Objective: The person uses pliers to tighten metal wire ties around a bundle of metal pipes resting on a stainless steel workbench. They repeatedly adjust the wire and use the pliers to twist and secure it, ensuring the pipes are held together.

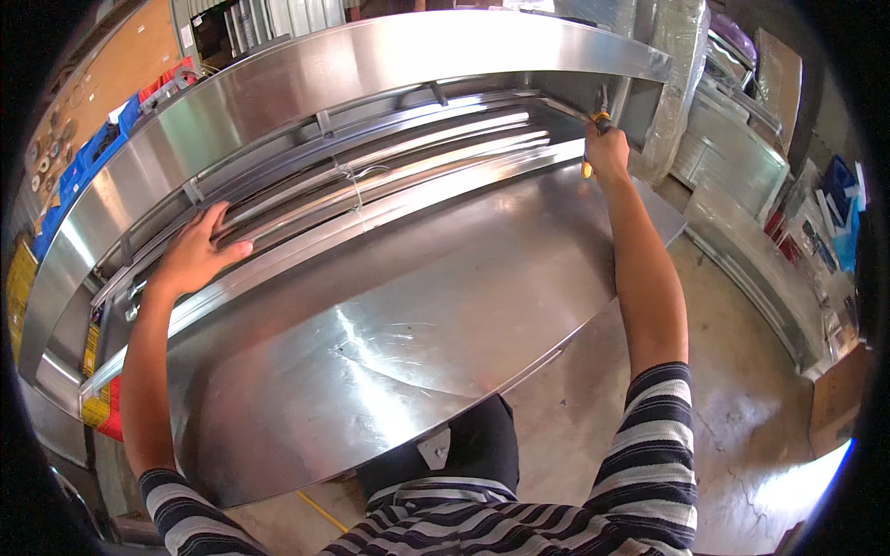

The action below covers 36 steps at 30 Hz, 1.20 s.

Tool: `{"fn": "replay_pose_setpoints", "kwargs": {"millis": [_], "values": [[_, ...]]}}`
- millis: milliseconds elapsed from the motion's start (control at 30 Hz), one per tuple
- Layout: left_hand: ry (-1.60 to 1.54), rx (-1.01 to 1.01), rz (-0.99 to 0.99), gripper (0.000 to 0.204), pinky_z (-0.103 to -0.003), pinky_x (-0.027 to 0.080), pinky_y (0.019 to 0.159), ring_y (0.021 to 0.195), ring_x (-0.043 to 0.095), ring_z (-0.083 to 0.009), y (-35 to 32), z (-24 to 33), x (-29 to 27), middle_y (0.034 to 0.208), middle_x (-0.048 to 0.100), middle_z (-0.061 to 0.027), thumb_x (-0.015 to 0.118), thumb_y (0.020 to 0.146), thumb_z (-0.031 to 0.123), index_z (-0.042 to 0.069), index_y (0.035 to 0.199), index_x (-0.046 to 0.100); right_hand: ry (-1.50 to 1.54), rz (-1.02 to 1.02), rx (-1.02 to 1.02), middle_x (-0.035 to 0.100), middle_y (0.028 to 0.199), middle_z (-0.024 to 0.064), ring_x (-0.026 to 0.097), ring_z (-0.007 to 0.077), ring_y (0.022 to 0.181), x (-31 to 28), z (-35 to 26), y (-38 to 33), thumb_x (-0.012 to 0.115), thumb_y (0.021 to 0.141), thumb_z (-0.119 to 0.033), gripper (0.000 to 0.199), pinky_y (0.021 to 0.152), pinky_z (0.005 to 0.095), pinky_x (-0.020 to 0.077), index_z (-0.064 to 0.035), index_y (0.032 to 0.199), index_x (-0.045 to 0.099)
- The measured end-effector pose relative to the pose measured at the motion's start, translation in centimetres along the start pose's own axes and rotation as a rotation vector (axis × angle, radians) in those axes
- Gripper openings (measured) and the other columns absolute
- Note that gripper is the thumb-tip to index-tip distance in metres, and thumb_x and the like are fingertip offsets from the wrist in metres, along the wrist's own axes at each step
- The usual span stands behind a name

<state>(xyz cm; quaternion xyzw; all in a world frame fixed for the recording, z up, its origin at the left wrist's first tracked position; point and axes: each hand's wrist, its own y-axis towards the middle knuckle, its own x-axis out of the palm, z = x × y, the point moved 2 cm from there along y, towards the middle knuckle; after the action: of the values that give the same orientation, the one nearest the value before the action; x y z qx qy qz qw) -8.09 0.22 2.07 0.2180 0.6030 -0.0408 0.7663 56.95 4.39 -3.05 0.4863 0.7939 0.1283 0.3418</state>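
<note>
**Working on a stainless steel hood**

Reaching far to the right, the right hand (607, 153) is closed around a yellow-handled tool (593, 130), whose metal end points up into the far right corner of the stainless steel hood (389, 56). The left hand (195, 255) lies flat and spread on the metal rails (389, 176) at the left, fingers wide, gripping nothing. Those rails run in long curved lines across the hood's inside. Nearer the person, a broad shiny steel sheet (399, 315) slopes down toward the concrete floor (742, 389). Both forearms are bare below striped sleeves (649, 435). Blue bins (93, 153) sit far left, and wrapped metal units (732, 139) stand at far right.
</note>
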Motion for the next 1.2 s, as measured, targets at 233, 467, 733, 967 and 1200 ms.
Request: {"fn": "replay_pose_setpoints", "kwargs": {"millis": [233,467,733,967,1200], "values": [[0.067,-0.001,-0.027,0.089,-0.045,0.046,0.108,0.125,0.059,-0.0382,0.9,1.7,0.8,0.134,0.061,-0.0245,0.072,0.089,0.061,0.002,0.151,0.046,0.008,-0.013,0.135,0.073,0.110,0.0298,0.069,0.0454,0.111,0.9,2.4,1.4,0.070,0.093,-0.045,0.053,0.094,0.0478,0.0543,0.0068,0.108,0.073],[0.177,-0.506,0.272,0.081,-0.044,0.041,0.114,0.134,0.056,-0.0378,-4.7,-12.8,-4.8,0.137,0.063,-0.0223,0.052,0.096,0.071,0.006,0.143,0.058,-0.033,-0.110,-0.007,0.074,0.107,0.0279,0.071,0.0435,0.109,1.0,-0.3,1.0,0.065,0.094,-0.052,0.060,0.092,0.0477,0.0539,0.0044,0.112,0.072],[-1.120,-0.644,0.408,0.040,-0.032,0.050,0.085,0.098,0.066,-0.0134,-7.7,-17.4,-1.3,0.105,0.074,-0.0029,0.076,0.092,0.043,0.009,0.115,0.074,0.341,-0.238,-0.287,0.061,0.075,0.0057,0.056,0.0160,0.070,3.0,-2.2,-0.6,0.069,0.097,-0.047,0.051,0.066,0.0360,0.0460,0.0035,0.094,0.070],[-0.800,-0.471,0.480,0.041,-0.030,0.045,0.093,0.100,0.063,-0.0149,-8.4,-15.7,-0.9,0.112,0.073,-0.0031,0.079,0.091,0.040,0.007,0.115,0.074,0.733,-0.523,0.017,0.065,0.097,0.0007,0.062,0.0140,0.087,4.2,-1.4,-0.2,0.070,0.101,-0.032,0.030,0.079,0.0334,0.0524,-0.0063,0.115,0.067],[-0.716,-0.464,0.501,0.036,-0.026,0.042,0.076,0.082,0.059,-0.0092,-9.2,-15.3,-1.6,0.099,0.076,-0.0027,0.076,0.092,0.038,0.008,0.110,0.080,0.729,-0.557,0.050,0.065,0.096,0.0007,0.061,0.0139,0.084,4.9,-1.4,0.3,0.071,0.100,-0.037,0.037,0.080,0.0339,0.0501,-0.0057,0.118,0.064]]}}
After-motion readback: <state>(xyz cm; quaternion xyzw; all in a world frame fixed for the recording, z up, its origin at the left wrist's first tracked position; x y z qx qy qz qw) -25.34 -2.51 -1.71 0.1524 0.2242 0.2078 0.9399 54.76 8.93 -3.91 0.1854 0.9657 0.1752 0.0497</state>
